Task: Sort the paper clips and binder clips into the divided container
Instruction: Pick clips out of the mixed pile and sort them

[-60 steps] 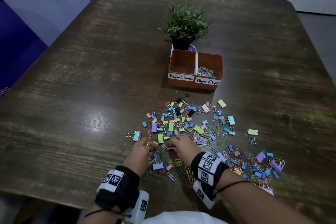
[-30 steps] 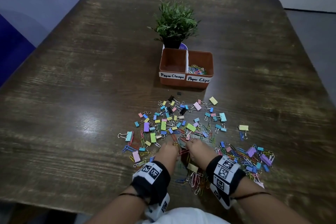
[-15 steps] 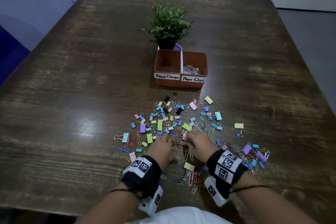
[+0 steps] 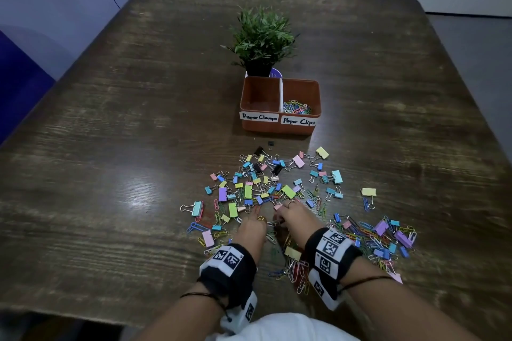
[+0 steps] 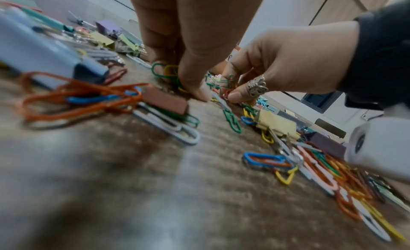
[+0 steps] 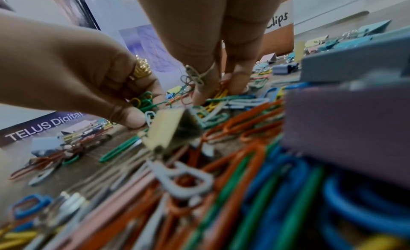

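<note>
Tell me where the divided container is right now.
In the head view, the divided container stands mid-table, directly in front of the potted plant and beyond the scattered clips.

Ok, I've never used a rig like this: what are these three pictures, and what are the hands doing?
No machine here: a person wears three cameras. The head view looks down at a wooden table. The other two sit on the wrists, low among the clips. The left hand and right hand both pinch up coloured paper clips from a mixed pile with binder clips. The orange container beyond has two labelled halves: the Paper Clips side holds some, the Paper Clamps side looks empty. A potted plant stands behind.
</note>
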The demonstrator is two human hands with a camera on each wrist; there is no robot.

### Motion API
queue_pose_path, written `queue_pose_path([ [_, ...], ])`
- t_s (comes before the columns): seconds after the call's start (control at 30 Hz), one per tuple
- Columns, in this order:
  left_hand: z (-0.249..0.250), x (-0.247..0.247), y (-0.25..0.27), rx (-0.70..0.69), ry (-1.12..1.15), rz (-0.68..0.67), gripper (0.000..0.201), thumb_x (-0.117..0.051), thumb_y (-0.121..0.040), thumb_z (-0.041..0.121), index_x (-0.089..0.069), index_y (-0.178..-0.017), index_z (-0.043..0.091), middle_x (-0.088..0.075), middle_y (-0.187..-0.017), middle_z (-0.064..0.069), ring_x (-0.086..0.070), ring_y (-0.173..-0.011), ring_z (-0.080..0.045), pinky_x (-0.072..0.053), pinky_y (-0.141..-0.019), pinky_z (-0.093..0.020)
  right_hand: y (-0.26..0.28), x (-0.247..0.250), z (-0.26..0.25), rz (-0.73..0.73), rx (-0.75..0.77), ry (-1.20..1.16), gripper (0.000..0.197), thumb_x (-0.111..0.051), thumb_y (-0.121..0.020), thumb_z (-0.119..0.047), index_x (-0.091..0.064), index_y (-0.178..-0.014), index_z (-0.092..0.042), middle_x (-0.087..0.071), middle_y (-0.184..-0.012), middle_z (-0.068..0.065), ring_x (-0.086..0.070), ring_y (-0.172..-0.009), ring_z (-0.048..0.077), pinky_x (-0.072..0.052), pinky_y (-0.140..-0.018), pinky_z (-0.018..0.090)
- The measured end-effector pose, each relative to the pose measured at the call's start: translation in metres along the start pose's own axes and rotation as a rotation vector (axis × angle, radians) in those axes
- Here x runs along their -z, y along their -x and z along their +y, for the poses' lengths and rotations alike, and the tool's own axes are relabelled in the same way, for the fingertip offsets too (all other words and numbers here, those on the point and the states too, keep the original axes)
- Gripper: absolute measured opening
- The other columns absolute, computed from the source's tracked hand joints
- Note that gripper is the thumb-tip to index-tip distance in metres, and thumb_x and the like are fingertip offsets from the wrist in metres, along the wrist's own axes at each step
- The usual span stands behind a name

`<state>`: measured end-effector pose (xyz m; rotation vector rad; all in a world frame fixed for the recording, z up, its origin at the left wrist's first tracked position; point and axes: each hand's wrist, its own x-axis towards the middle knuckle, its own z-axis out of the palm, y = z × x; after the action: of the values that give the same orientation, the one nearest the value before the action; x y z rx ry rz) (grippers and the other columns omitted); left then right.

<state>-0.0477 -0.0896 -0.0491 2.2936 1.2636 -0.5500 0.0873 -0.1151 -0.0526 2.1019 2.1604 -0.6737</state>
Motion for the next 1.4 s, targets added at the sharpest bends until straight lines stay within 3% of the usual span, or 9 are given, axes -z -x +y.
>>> queue_pose_path([
  [0.17, -0.003, 0.015, -0.002, -0.018, 0.057, -0.035, 0.026, -0.052, -0.093, 0.013, -0.054, -0.117, 0.003, -0.053, -0.124, -0.011, -0.055, -0.11, -0.021, -0.046, -0.094, -0.03, 0.005, 0.007, 0.011, -0.027, -0.048, -0.05, 0.032, -0.045, -0.093, -0.003, -0.057, -0.121, -0.013, -0.058, -0.111, 0.011, -0.055, -0.104, 0.025, -0.047, -0.09, 0.033],
  [0.3, -0.009, 0.026, 0.001, -0.011, 0.086, 0.081, 0.018, -0.053, -0.093, 0.013, -0.061, -0.109, 0.009, -0.067, -0.104, -0.002, -0.062, -0.098, -0.015, -0.049, -0.085, -0.029, 0.007, 0.011, 0.019, -0.016, -0.1, -0.152, 0.028, -0.049, -0.091, -0.001, -0.061, -0.114, -0.011, -0.062, -0.108, 0.008, -0.059, -0.101, 0.021, -0.049, -0.091, 0.033],
  [0.43, -0.014, 0.038, -0.001, -0.034, 0.22, 0.189, 0.029, -0.054, -0.093, 0.013, -0.059, -0.121, 0.017, -0.071, -0.095, 0.002, -0.066, -0.086, -0.008, -0.053, -0.085, -0.028, 0.002, 0.024, 0.026, 0.07, -0.14, -0.256, 0.021, -0.053, -0.09, -0.006, -0.064, -0.107, -0.01, -0.065, -0.106, 0.006, -0.061, -0.098, 0.017, -0.05, -0.089, 0.027],
  [0.57, -0.018, 0.06, -0.015, -0.023, 0.304, 0.253, 0.028, -0.054, -0.092, 0.013, -0.062, -0.119, 0.017, -0.072, -0.09, 0.004, -0.066, -0.085, -0.005, -0.048, -0.07, -0.01, -0.011, 0.053, 0.032, 0.123, -0.235, -0.52, 0.017, -0.053, -0.09, -0.005, -0.064, -0.103, -0.007, -0.064, -0.104, 0.004, -0.059, -0.092, 0.014, -0.048, -0.08, 0.02],
  [0.77, -0.017, 0.106, -0.049, -0.019, 0.398, 0.406, 0.022, -0.063, -0.087, 0.022, -0.067, -0.109, 0.022, -0.071, -0.095, 0.007, -0.065, -0.087, -0.01, -0.053, -0.084, -0.03, -0.065, 0.126, 0.054, 0.451, -0.246, -0.635, 0.014, -0.051, -0.09, 0.0, -0.062, -0.097, -0.005, -0.058, -0.093, -0.004, -0.054, -0.082, 0.005, -0.043, -0.061, 0.007],
  [0.9, -0.008, 0.141, -0.083, -0.053, 0.42, 0.463, 0.027, -0.069, -0.082, 0.025, -0.068, -0.108, 0.019, -0.07, -0.104, 0.0, -0.064, -0.094, -0.015, -0.052, -0.089, -0.034, -0.127, 0.165, 0.082, 0.6, -0.299, -0.51, 0.014, -0.055, -0.089, -0.002, -0.065, -0.099, -0.004, -0.066, -0.1, 0.006, -0.058, -0.09, 0.014, -0.048, -0.088, 0.023],
  [1.1, 0.013, 0.202, -0.131, -0.07, 0.434, 0.508, 0.041, -0.072, -0.08, 0.024, -0.064, -0.115, 0.005, -0.064, -0.118, -0.012, -0.059, -0.11, -0.022, -0.044, -0.099, -0.028, -0.17, 0.167, 0.103, 0.466, -0.362, -0.383, 0.032, -0.068, -0.082, -0.009, -0.063, -0.114, -0.007, -0.065, -0.099, 0.008, -0.062, -0.1, 0.023, -0.047, -0.094, 0.028],
  [1.27, 0.036, 0.229, -0.169, -0.051, 0.418, 0.487, 0.041, -0.072, -0.081, 0.022, -0.062, -0.114, 0.0, -0.064, -0.115, -0.016, -0.059, -0.109, -0.026, -0.047, -0.092, -0.029, -0.156, 0.149, 0.105, 0.58, -0.28, -0.346, 0.034, -0.065, -0.084, -0.014, -0.061, -0.117, -0.006, -0.063, -0.113, 0.011, -0.054, -0.109, 0.025, -0.042, -0.097, 0.032],
  [1.4, 0.047, 0.227, -0.192, -0.036, 0.507, 0.497, 0.033, -0.062, -0.089, 0.019, -0.061, -0.112, -0.004, -0.061, -0.116, -0.02, -0.054, -0.113, -0.031, -0.044, -0.094, -0.035, -0.126, 0.128, 0.101, 0.674, -0.213, -0.408, 0.031, -0.062, -0.084, -0.008, -0.061, -0.115, -0.006, -0.06, -0.112, 0.012, -0.053, -0.108, 0.025, -0.034, -0.09, 0.022],
])
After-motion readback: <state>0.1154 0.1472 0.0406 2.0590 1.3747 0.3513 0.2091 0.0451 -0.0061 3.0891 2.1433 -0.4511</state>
